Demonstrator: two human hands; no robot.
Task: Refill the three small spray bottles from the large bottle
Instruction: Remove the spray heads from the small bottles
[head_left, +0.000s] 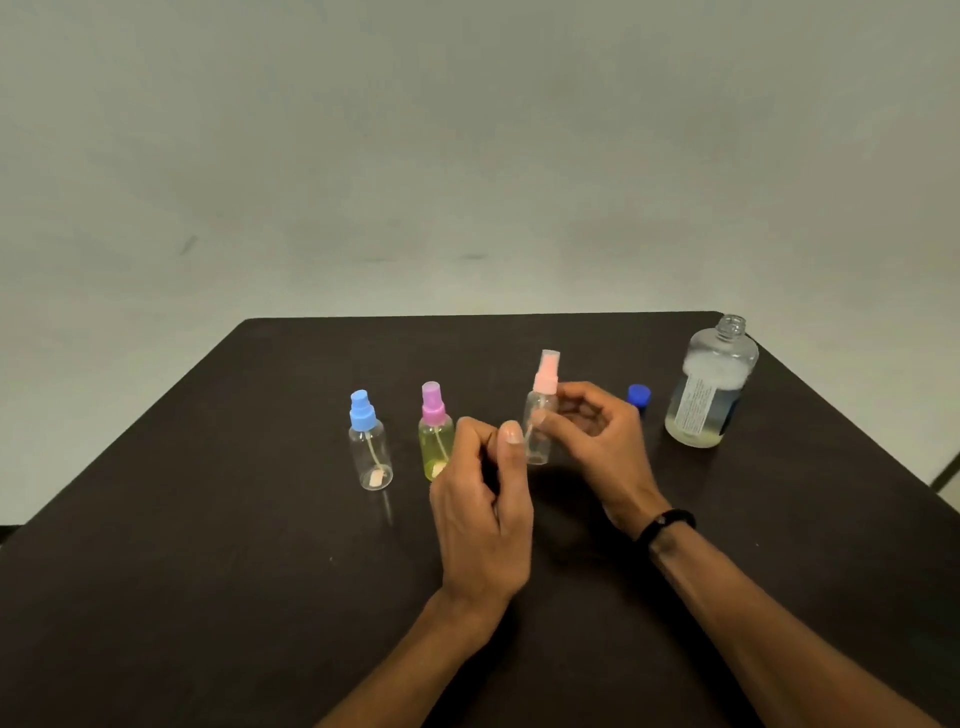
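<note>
From the head camera we look down on a dark tabletop (208, 571) set against a pale wall. Three small spray bottles stand in a loose row across its middle. At the left we see the blue-capped spray bottle (370, 441), upright, its clear body looking empty apart from the dip tube inside. Just to its right stands the purple-capped spray bottle (435, 434), upright and filled with yellowish liquid; our left hand partly covers its lower right side.

Our right hand (597, 441) grips the pink-capped spray bottle (540, 410), with the thumb across the front of the clear body and the fingers curled behind it near the neck. The bottle is upright with its pink spray head on; we cannot tell whether its base touches the tabletop. A dark band (667, 522) sits on the right wrist.

Our left hand (483, 499) is just beside that bottle, fingers curled inward and thumb raised, its tip close to the bottle's body. It appears to hold nothing.

At the far right stands the large bottle (711, 384), upright, its neck open, with pale liquid in its lower part and a label on its side. Its blue cap (639, 396) lies on the tabletop between the large bottle and our right hand.
</note>
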